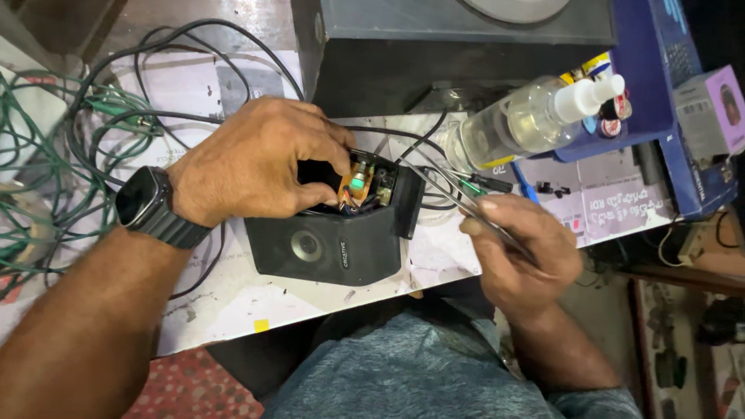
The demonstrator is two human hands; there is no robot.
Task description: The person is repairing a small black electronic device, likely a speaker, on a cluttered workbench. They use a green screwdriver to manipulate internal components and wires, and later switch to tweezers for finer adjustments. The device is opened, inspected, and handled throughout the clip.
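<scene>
The left hand [256, 159] pinches the small board [358, 185] inside the open black speaker [334, 244], mid-frame. The right hand [520, 248] grips thin tweezers [458, 198]; next, steady aiming.

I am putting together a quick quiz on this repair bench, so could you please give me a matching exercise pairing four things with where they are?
Things:
1. small black speaker
2. tweezers
3. clear spray bottle
4. black smartwatch

Places:
A. lying on its side at the bench's right, white nozzle pointing right
B. on the left wrist
C. held in the right hand, tips toward the circuit board
D. opened on the white bench, steadied by the left hand

Pairs: 1-D, 2-C, 3-A, 4-B
</scene>
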